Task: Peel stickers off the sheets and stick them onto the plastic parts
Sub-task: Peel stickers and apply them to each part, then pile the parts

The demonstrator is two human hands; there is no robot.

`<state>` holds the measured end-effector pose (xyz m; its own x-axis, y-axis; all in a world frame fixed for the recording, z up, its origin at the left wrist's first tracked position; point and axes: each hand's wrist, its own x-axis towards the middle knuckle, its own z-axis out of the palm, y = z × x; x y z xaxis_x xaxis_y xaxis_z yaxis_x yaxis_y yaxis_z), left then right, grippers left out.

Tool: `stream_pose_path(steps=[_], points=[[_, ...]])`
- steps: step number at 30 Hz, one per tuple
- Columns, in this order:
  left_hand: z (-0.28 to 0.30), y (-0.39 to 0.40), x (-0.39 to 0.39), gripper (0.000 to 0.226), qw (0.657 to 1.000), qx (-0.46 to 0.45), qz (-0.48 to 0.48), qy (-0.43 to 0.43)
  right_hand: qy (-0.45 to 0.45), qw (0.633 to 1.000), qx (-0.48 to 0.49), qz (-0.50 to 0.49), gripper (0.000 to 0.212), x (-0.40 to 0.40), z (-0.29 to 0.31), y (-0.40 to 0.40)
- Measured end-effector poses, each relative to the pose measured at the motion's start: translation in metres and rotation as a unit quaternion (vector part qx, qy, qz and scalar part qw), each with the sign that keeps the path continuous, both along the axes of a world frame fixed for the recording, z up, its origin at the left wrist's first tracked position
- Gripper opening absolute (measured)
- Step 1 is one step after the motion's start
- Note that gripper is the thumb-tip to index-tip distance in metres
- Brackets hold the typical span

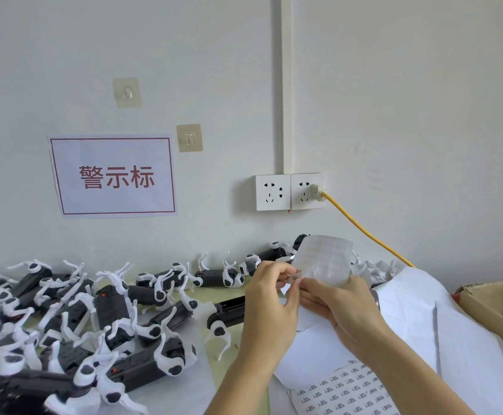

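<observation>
While a small sticker sheet (323, 259) is held up in front of the wall, its lower edge is pinched by the right hand (338, 307), whose fingers are curled around the bottom of the sheet. The sheet is curved and mostly peeled, with only faint outlines of its cells to be seen. A single sticker (294, 277) is pinched between the thumb and fingertips of the left hand (269, 298) at the sheet's lower left corner, just beside the right hand's fingertips; whether it is wholly free of the sheet cannot be told.

Below the hands, a full sheet of printed stickers (346, 390) is laid flat on the table (205, 290), near the bottom edge of the view. Further blank white backing sheets (424, 313) are piled to the right, draped toward a cardboard box (495, 304) at the far right.

The left half of the table is covered by a heap of plastic parts (103, 322), black bodies with white legs and joints, tumbled over one another. More of them are lined along the wall behind the hands.

On the wall, a sign with red characters (114, 176) is fixed, two clear adhesive hooks (189, 138) are stuck above it, and a yellow cable (367, 232) is plugged into a double socket (289, 191).
</observation>
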<state>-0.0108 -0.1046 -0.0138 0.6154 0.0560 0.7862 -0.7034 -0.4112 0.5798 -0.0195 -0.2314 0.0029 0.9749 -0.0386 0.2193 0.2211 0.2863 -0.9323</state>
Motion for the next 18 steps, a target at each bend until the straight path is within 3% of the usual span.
stream_pose_path(steps=[8,18], points=[[0.0005,0.0010,-0.0004,0.008,1.000,0.015,0.005,0.011,-0.022,0.984,-0.152,-0.087,0.014,-0.0039,-0.0004,-0.0013],[-0.0011,0.0074,0.0054,0.021,0.998,0.027,-0.004,0.061,-0.143,0.915,-0.353,-0.137,0.034,-0.0071,-0.0013,-0.0038]])
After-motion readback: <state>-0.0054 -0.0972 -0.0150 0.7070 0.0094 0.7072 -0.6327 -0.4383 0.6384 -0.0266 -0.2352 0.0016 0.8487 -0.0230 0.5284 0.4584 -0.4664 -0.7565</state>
